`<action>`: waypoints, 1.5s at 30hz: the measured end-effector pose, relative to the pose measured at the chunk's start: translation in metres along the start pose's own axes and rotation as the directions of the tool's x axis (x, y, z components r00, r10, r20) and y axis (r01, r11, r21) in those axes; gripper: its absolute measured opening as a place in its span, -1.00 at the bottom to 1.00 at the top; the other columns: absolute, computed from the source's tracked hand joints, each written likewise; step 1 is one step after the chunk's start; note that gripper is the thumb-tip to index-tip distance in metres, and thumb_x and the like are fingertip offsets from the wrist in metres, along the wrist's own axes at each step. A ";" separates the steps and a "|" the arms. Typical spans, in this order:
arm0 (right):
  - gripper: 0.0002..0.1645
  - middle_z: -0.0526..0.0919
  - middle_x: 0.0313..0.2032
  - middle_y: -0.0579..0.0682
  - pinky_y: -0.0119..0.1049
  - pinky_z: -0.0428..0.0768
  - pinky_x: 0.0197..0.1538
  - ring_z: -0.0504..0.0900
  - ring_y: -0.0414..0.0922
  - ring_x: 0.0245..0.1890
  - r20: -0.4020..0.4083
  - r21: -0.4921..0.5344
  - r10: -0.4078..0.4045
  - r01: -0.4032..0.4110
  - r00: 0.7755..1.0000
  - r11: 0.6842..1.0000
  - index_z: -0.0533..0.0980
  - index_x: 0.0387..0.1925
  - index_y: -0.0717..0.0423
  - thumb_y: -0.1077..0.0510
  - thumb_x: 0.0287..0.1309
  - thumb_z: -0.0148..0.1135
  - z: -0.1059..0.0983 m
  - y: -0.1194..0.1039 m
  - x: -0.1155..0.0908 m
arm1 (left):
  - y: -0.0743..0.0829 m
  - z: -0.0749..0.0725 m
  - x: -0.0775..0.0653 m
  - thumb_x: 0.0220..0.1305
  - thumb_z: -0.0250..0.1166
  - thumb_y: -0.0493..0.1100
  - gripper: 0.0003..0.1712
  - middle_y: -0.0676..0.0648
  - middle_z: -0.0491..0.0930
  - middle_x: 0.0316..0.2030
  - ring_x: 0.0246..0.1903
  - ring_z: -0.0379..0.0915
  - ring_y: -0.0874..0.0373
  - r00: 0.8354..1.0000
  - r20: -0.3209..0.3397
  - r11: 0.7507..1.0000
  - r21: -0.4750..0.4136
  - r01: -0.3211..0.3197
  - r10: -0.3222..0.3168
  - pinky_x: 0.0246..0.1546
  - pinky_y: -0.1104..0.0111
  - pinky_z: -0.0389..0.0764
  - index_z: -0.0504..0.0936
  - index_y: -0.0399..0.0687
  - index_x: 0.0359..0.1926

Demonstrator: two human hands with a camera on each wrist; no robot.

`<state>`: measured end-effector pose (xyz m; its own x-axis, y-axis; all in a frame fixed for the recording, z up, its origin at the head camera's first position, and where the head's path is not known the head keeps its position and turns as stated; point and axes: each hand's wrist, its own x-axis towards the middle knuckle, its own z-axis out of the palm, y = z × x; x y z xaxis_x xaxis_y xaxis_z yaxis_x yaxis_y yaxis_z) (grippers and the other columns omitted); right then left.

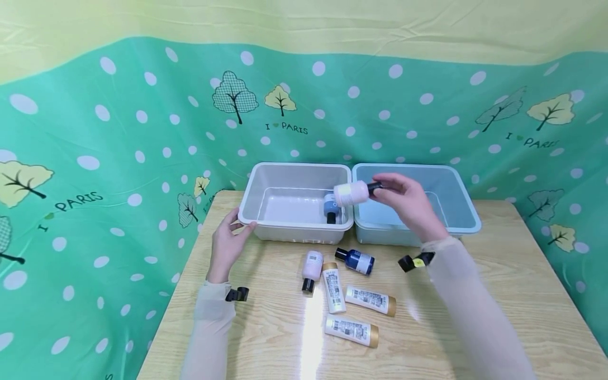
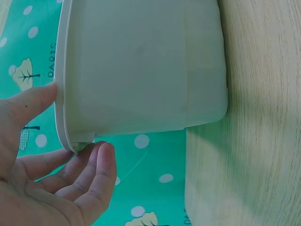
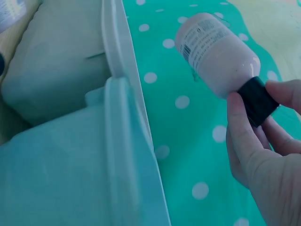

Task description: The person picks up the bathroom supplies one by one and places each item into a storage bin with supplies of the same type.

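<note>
Holding a pale pink bottle (image 1: pixel 350 193) by its black cap (image 1: pixel 373 188), my right grip (image 1: pixel 408 203) is over the place where the grey-white bin (image 1: pixel 294 226) and the light blue bin (image 1: pixel 444 183) stand side by side. This grip is clamped on the cap, with thumb and fingers around it; the bottle lies almost sideways, its base to the left. With my left grip (image 1: pixel 227 245) I pinch the grey-white bin at its near left corner, the thumb touching the rim. Inside this bin, at the right, I see one blue bottle (image 1: pixel 331 203), partly hidden. On the tabletop (image 1: pixel 275 327), nearer than the bins, lie a second pink bottle (image 1: pixel 312 265) and, to its right, a dark blue bottle (image 1: pixel 359 262). Three white tubes with gold caps lie there too: one tube (image 1: pixel 334 290) just beside the second pink bottle, another (image 1: pixel 368 299) to the right, the last (image 1: pixel 350 330) nearest.
</note>
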<state>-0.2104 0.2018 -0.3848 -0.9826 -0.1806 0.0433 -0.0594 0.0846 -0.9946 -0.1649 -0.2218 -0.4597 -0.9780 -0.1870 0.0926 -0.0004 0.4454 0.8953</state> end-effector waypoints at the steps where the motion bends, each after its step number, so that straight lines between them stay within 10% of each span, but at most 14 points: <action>1: -0.47 0.57 0.13 0.15 -0.28 0.61 0.13 0.62 0.02 0.09 0.005 0.010 -0.011 0.011 1.000 1.000 0.51 0.24 0.10 0.11 0.28 0.37 0.004 -0.002 0.007 | 0.000 0.000 0.000 0.31 0.40 0.03 -0.19 -0.20 0.42 0.31 0.14 0.47 -0.12 1.000 -0.001 1.000 0.000 0.002 -0.002 0.04 0.11 0.65 0.32 -0.15 0.46; 20: -0.50 0.53 0.06 0.23 -0.27 0.66 0.05 0.62 0.06 0.05 0.020 0.111 0.040 -0.042 0.999 0.993 0.44 0.25 0.35 0.35 0.30 0.26 0.077 -0.014 0.105 | -0.003 -0.003 -0.001 0.28 0.42 0.07 -0.17 -0.20 0.44 0.30 0.13 0.46 -0.11 1.000 -0.008 1.000 -0.021 0.007 -0.007 0.05 0.09 0.64 0.33 -0.13 0.46; 45: -0.60 0.59 0.05 0.21 -0.28 0.69 -0.03 0.66 0.04 -0.04 -0.023 -0.045 0.260 -0.261 0.965 0.964 0.52 0.12 0.33 0.31 0.28 0.31 0.103 0.020 0.145 | -0.005 -0.001 -0.001 0.28 0.42 0.07 -0.22 -0.23 0.46 0.27 0.11 0.47 -0.11 0.999 -0.015 0.999 -0.021 -0.038 0.037 0.02 0.09 0.66 0.39 -0.11 0.42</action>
<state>-0.3361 0.0768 -0.4081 -0.9680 -0.1294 -0.2148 0.1913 0.1726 -0.9662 -0.1636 -0.2242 -0.4641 -0.9741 -0.1834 0.1325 0.0408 0.4338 0.9001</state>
